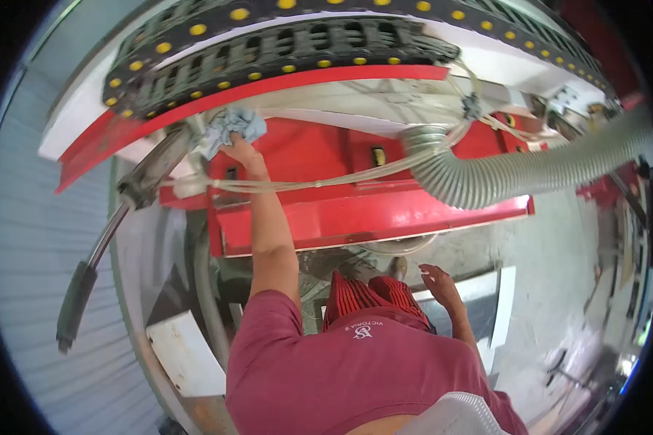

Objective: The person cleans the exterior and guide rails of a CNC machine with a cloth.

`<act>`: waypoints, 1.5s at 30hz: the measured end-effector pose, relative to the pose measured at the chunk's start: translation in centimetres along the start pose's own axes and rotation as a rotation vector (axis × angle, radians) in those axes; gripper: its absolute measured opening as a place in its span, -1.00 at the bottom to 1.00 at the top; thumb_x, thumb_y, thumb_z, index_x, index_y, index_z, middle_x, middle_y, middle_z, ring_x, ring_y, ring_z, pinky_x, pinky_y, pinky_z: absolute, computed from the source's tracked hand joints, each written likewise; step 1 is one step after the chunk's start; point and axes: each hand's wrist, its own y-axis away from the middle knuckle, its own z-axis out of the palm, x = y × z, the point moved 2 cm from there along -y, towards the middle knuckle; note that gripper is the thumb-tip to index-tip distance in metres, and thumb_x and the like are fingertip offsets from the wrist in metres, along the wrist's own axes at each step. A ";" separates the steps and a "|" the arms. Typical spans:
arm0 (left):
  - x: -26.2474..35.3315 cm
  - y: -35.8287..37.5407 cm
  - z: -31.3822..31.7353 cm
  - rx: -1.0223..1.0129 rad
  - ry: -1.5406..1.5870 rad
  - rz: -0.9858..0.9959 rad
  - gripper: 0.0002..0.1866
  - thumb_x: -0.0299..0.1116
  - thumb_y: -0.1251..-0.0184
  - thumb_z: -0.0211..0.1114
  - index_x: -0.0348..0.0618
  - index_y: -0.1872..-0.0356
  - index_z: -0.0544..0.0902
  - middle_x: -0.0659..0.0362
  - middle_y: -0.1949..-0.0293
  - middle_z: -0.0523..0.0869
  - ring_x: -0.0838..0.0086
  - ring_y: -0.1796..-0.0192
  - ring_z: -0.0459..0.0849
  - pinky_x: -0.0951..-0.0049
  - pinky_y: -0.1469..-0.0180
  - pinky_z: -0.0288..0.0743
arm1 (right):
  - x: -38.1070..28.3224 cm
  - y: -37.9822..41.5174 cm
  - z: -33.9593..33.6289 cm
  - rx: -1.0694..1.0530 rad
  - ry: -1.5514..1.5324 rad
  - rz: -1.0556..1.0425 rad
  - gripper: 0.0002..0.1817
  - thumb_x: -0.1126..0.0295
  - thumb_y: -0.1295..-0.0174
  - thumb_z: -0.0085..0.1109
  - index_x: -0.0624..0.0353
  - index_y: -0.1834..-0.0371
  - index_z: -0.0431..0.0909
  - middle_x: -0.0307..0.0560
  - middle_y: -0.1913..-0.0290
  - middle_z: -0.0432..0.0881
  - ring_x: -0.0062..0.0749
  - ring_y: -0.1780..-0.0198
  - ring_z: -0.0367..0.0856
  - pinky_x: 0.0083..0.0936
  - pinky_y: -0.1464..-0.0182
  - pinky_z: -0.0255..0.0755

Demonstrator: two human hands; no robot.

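My left hand (241, 151) reaches forward and grips a crumpled light-blue cloth rag (232, 129). The rag is pressed against a pale part under the red edge strip (268, 85) of the machine. Close to the left of it is a worn metal lever bracket with a long black-gripped handle (78, 301) hanging down. Thin clear hoses (326, 180) cross over my left forearm. My right hand (440, 284) hangs low at my right side, fingers loosely apart, with nothing visible in it.
Black cable chains (290, 54) with yellow dots run along the top. A ribbed, clear duct hose (486, 174) curves in from the right, in front of the red machine body (370, 221). White panels (187, 355) lean low at left. Corrugated wall (43, 217) stands at left.
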 end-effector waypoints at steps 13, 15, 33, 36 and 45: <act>-1.7 25.8 13.8 -0.352 -0.599 -0.139 -0.30 -0.38 -0.04 0.22 -0.45 -0.19 0.14 -0.28 -0.20 0.21 -0.03 -0.28 0.18 0.22 -0.30 0.05 | -0.7 -5.0 2.8 -0.210 0.128 -0.263 -0.71 0.33 -0.19 0.02 0.10 0.02 0.47 0.06 0.10 0.57 -0.10 0.09 0.56 -0.31 0.05 0.44; -4.5 26.0 11.7 -0.702 -0.776 -0.210 -0.36 -0.38 -0.04 0.20 -0.38 -0.18 0.21 -0.24 -0.18 0.28 -0.02 -0.24 0.27 0.23 -0.25 0.14 | -3.0 -5.5 2.8 -0.280 0.084 -0.200 -0.70 0.26 -0.23 -0.03 0.09 0.01 0.47 0.07 0.05 0.54 -0.08 0.03 0.53 -0.27 0.00 0.40; 9.6 -6.4 2.6 -0.389 -0.884 -0.199 -0.56 -0.30 -0.15 0.11 -0.19 -0.08 0.39 -0.01 0.02 0.56 0.15 0.04 0.58 0.13 0.02 0.46 | 3.5 -2.0 3.6 -0.040 -0.184 -0.066 -0.70 0.29 -0.22 -0.06 0.14 0.05 0.49 0.15 0.16 0.58 -0.03 0.09 0.55 -0.26 0.06 0.41; 4.9 -8.2 3.7 -0.569 -1.766 0.080 -0.57 -0.35 -0.11 0.10 -0.23 -0.05 0.39 -0.11 0.04 0.54 0.04 -0.02 0.52 0.13 -0.04 0.41 | 5.1 -0.4 3.3 0.095 -0.260 -0.023 -0.70 0.28 -0.21 -0.05 0.15 0.05 0.49 0.17 0.17 0.58 -0.02 0.11 0.56 -0.26 0.11 0.43; 6.0 6.2 19.6 -1.086 -1.908 0.623 -0.75 -0.40 -0.14 0.03 -0.13 0.18 0.57 -0.08 0.07 0.50 0.01 0.01 0.50 -0.01 0.12 0.43 | 9.3 6.2 3.5 0.224 -0.268 0.262 -0.65 0.33 -0.17 0.00 0.17 -0.02 0.46 0.08 0.12 0.59 -0.14 0.08 0.58 -0.40 0.06 0.43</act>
